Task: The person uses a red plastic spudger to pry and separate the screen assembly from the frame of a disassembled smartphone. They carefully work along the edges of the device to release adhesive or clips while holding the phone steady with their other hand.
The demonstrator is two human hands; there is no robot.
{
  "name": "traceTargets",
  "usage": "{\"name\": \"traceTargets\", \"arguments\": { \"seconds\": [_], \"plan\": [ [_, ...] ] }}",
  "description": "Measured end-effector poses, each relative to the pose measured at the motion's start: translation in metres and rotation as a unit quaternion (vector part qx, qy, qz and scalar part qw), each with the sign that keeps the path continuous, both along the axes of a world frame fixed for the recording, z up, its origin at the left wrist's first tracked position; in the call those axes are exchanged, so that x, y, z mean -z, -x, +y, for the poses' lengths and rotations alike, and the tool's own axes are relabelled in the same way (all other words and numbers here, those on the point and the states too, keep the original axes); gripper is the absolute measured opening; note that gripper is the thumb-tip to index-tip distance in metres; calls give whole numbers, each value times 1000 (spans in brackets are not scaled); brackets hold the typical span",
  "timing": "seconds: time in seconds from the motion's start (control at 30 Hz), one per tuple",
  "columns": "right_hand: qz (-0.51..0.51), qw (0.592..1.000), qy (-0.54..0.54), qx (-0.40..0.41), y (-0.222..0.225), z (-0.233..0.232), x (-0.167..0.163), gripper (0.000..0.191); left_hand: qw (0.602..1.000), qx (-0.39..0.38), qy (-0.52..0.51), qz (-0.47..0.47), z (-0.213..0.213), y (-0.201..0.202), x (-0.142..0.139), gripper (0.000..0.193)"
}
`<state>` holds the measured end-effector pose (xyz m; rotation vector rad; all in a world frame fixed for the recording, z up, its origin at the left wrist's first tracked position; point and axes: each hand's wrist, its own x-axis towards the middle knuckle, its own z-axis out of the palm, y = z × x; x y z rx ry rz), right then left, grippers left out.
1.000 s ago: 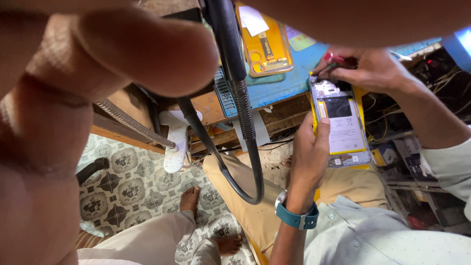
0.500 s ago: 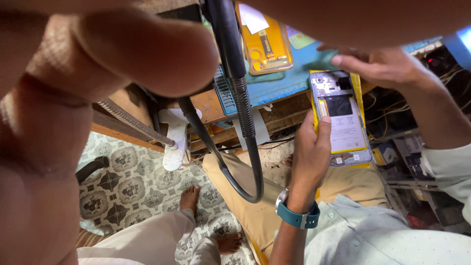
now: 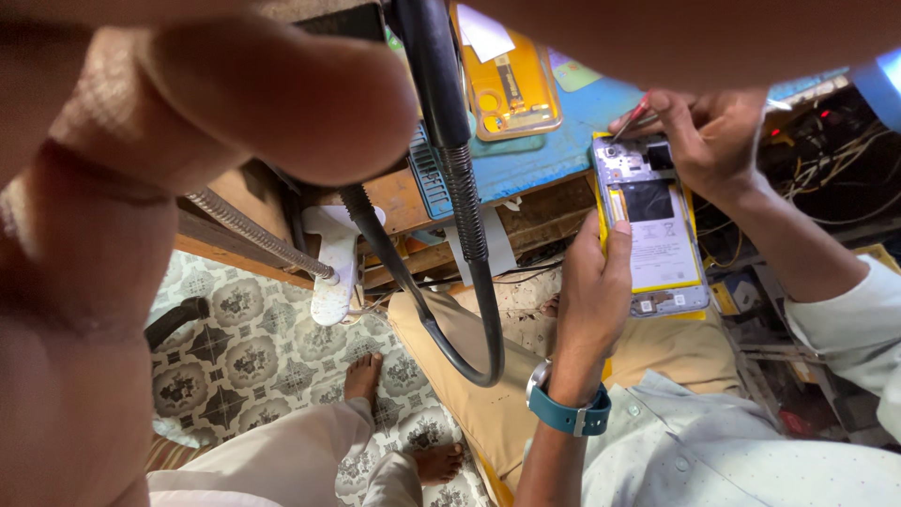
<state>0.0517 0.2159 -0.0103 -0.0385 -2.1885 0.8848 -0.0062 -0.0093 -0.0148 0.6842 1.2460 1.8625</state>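
The left hand (image 3: 591,291) grips the side of an opened phone (image 3: 652,225), back cover off, held above the lap just below the blue tabletop (image 3: 554,155). The right hand (image 3: 713,136) pinches a red-handled tool (image 3: 631,117), its tip touching the phone's top end

The opened phone (image 3: 652,225) shows a silver frame, yellow edging and a white battery. A yellow case (image 3: 511,89) lies on the blue mat (image 3: 563,141). The watch strap (image 3: 568,413) is teal; the floor (image 3: 253,357) has grey-and-cream floral tiles.
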Motion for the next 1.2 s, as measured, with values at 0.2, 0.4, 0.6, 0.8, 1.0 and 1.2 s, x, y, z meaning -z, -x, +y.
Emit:
{"name": "traceTargets", "arguments": {
  "seconds": [0.2, 0.4, 0.6, 0.8, 1.0, 1.2],
  "plan": [
    [-21, 1000, -3, 1, -7, 6, 6, 48, 999, 10, -14, -31, 0, 0, -1, 29],
    [-22, 1000, -2, 0, -8, 1, 6, 56, 999, 9, -11, -31, 0, -1, -1, 28],
    [-18, 1000, 19, 0, -9, 0, 5, 55, 1000, 10, -7, -21, 0, 0, -2, 29],
    [-7, 999, 51, 6, -6, -2, 7, 55, 1000, 9, -5, -14, -1, 1, -2, 31],
    [-35, 998, -36, 25, -4, -3, 0, 57, 1000, 12, -3, -20, -1, 1, -3, 30],
    [-22, 997, -72, -24, -1, -3, -7, 75, 1000, 7, -20, -19, -2, 2, -3, 30]
  ]
}}
